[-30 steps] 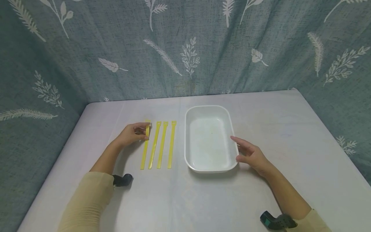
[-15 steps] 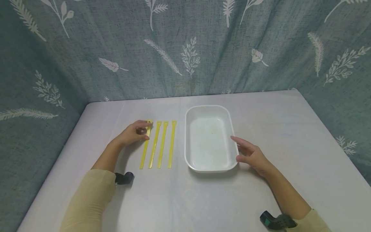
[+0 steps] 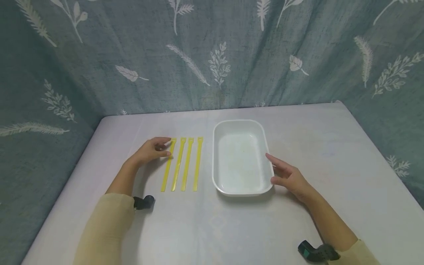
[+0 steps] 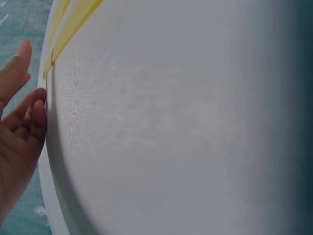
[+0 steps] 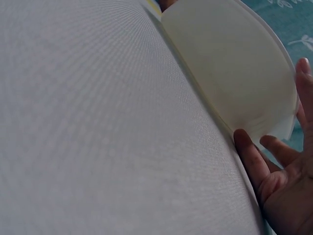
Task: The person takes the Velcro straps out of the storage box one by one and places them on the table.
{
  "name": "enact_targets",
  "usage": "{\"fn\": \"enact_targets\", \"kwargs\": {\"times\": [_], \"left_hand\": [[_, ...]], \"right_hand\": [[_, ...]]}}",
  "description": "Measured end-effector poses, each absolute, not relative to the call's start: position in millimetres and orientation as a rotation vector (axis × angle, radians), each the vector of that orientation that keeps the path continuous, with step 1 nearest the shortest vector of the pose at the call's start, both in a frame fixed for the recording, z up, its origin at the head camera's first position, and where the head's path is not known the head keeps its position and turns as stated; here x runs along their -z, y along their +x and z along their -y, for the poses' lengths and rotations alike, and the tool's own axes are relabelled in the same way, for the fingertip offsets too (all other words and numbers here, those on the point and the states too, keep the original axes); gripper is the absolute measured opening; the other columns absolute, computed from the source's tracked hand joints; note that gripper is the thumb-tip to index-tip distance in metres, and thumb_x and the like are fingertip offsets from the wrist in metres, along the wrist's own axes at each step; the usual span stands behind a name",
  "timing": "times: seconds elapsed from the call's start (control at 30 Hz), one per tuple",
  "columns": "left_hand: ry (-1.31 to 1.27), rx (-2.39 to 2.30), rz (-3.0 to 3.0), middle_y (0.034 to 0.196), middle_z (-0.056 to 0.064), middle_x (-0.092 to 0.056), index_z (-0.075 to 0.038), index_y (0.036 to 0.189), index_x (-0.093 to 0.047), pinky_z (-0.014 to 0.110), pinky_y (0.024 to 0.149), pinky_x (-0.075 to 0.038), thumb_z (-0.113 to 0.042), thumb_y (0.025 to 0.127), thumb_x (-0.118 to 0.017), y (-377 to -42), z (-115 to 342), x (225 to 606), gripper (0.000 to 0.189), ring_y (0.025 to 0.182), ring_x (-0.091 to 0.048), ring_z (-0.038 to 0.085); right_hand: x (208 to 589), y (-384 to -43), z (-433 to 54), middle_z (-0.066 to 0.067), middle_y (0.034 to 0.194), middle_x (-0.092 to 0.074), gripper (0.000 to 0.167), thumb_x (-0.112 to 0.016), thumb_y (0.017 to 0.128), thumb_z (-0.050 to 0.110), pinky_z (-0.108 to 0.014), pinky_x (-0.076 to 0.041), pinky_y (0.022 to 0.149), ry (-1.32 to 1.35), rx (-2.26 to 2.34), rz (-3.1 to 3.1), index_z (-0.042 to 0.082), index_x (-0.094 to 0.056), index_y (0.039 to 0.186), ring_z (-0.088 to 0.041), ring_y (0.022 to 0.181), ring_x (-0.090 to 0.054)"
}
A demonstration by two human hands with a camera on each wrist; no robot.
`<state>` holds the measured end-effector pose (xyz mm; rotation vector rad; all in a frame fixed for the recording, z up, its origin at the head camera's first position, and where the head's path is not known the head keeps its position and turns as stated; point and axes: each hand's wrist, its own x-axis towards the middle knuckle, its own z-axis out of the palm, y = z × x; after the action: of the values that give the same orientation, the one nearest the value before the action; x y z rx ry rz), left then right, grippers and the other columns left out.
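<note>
Several flat yellow straps with slotted heads lie side by side on the white table. My left hand (image 3: 150,150) is at the leftmost strap (image 3: 166,175), with thumb and index fingertips at its left edge near the head. In the left wrist view, that hand's fingers (image 4: 38,115) are loosely bent with nothing between them, beside a yellow strap (image 4: 73,27). To the right stands a white rectangular tray (image 3: 242,162) with nothing in it. My right hand (image 3: 291,182) rests at the tray's right side, thumb and fingertips spread along the rim. The right wrist view shows its fingers (image 5: 252,156) beside the tray wall.
The other straps (image 3: 187,163) lie between the left hand and the tray, roughly parallel. A white cloth covers the table (image 3: 218,228). Blue-green curtains (image 3: 238,66) with leaf prints hang behind and at both sides.
The head end of the leftmost strap has swung slightly right, closer in line with the others. My left fingers have drawn back a little from over it. The right hand stays at the tray.
</note>
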<state>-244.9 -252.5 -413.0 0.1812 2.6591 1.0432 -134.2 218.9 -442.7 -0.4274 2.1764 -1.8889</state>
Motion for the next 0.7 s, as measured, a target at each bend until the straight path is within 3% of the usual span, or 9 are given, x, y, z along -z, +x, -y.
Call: {"fn": "enact_targets", "kwargs": {"times": [0.07, 0.2, 0.3, 0.47, 0.57, 0.63, 0.7], "left_hand": [[0.143, -1.034, -2.676, 0.138, 0.023, -0.045, -0.007, 0.143, -0.042, 0.053, 0.103, -0.037, -0.028, 0.082, -0.075, -242.1, 252.8, 412.7, 0.072, 0.125, -0.045, 0.040], [0.109, -1.047, -2.699, 0.138, 0.020, -0.046, -0.010, 0.143, -0.042, 0.053, 0.100, -0.039, -0.031, 0.082, -0.074, -237.8, 252.6, 411.9, 0.072, 0.126, -0.044, 0.038], [0.085, -1.101, -2.702, 0.142, 0.018, -0.044, -0.011, 0.145, -0.039, 0.054, 0.100, -0.038, -0.032, 0.083, -0.073, -232.9, 249.5, 409.1, 0.073, 0.127, -0.042, 0.038], [0.043, -1.214, -2.686, 0.145, 0.015, -0.042, -0.012, 0.146, -0.036, 0.054, 0.101, -0.038, -0.031, 0.083, -0.072, -221.3, 237.0, 402.8, 0.075, 0.129, -0.042, 0.036], [0.090, -1.246, -2.644, 0.150, 0.015, -0.035, -0.014, 0.149, -0.031, 0.055, 0.104, -0.034, -0.035, 0.084, -0.071, -214.9, 228.7, 397.3, 0.078, 0.133, -0.037, 0.038], [0.137, -1.252, -2.625, 0.154, 0.012, -0.027, -0.016, 0.150, -0.027, 0.056, 0.107, -0.030, -0.038, 0.085, -0.070, -210.3, 222.2, 392.5, 0.082, 0.137, -0.031, 0.039], [0.173, -1.244, -2.631, 0.157, 0.008, -0.019, -0.020, 0.151, -0.024, 0.056, 0.110, -0.024, -0.042, 0.084, -0.069, -205.3, 213.9, 387.2, 0.084, 0.141, -0.022, 0.037]], "right_hand": [[441.3, -133.6, -219.4, -0.015, 0.154, -0.025, 0.070, -0.068, 0.085, 0.003, -0.009, -0.033, 0.097, -0.417, 1.869, -2.197, 0.011, -0.035, 0.146, -0.040, 0.136, -0.030], [439.4, -132.9, -220.7, -0.015, 0.152, -0.029, 0.069, -0.066, 0.085, 0.001, -0.011, -0.037, 0.097, -0.455, 1.868, -2.217, 0.008, -0.035, 0.146, -0.018, 0.130, -0.045], [436.8, -133.5, -220.7, -0.014, 0.153, -0.028, 0.066, -0.063, 0.088, 0.002, -0.012, -0.038, 0.097, -0.483, 1.874, -2.219, 0.007, -0.033, 0.147, -0.010, 0.130, -0.044], [429.5, -136.5, -218.7, -0.011, 0.157, -0.019, 0.066, -0.058, 0.093, 0.006, -0.011, -0.027, 0.106, -0.507, 1.822, -2.311, 0.011, -0.026, 0.150, -0.033, 0.142, -0.021], [426.3, -138.5, -217.6, -0.013, 0.158, -0.013, 0.067, -0.053, 0.095, 0.007, -0.034, -0.017, 0.116, -0.558, 1.788, -2.391, 0.010, -0.019, 0.152, -0.039, 0.142, -0.016], [424.3, -139.1, -217.3, -0.012, 0.159, -0.009, 0.068, -0.050, 0.096, 0.011, -0.054, -0.009, 0.114, -0.566, 1.767, -2.431, 0.015, -0.014, 0.153, -0.039, 0.143, -0.012], [421.9, -139.8, -217.2, -0.013, 0.159, -0.006, 0.069, -0.049, 0.098, 0.020, -0.066, -0.002, 0.109, -0.592, 1.720, -2.508, 0.019, -0.009, 0.154, -0.040, 0.144, -0.008]]}}
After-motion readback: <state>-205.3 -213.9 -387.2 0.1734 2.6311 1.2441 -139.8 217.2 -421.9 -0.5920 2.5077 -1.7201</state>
